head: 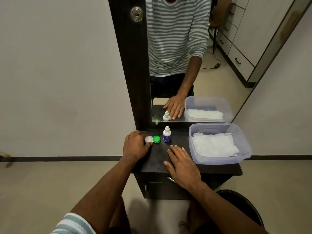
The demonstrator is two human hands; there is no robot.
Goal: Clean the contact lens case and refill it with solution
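A contact lens case (152,139) with one white cap and one green cap lies at the back left of a small black dresser top (160,156). My left hand (135,146) curls around the white-capped end, thumb under it. A small white solution bottle (166,134) with a blue label stands upright just right of the case, its cap on. Flat on the dresser top, fingers spread, rests my right hand (182,164), in front of the bottle and holding nothing.
A clear plastic tub (219,160) holding white tissue (214,146) fills the right side of the top. A mirror (185,65) in a dark frame rises behind. A drawer with a metal handle (171,179) sits below the front edge.
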